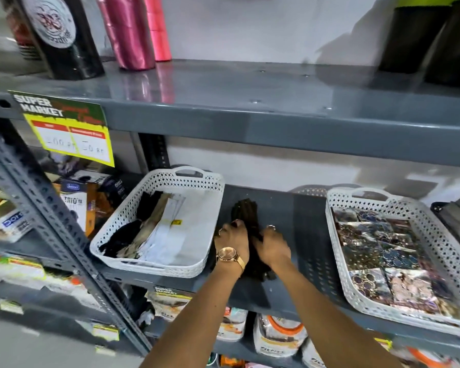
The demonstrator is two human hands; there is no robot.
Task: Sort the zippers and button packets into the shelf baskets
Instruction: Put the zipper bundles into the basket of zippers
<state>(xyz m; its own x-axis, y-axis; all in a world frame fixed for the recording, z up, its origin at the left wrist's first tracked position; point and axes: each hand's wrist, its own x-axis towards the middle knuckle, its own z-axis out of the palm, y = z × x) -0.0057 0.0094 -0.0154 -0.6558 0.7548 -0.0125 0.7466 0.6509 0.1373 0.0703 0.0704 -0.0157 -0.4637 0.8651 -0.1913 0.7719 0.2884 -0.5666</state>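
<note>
A bundle of dark zippers (246,212) lies on the grey shelf (282,277) between two white perforated baskets. My left hand (233,241), with a wristwatch, and my right hand (274,245) both grip the bundle near its middle. The left basket (197,240) holds black, beige and white zippers along its left side. The right basket (337,251) is filled with shiny button packets (383,256).
The shelf above (250,112) carries pink rolls (133,30) and black rolls (61,35). A yellow price tag (67,128) hangs at the left. Boxed goods (75,205) sit left of the baskets. Packets fill the shelf below (276,338).
</note>
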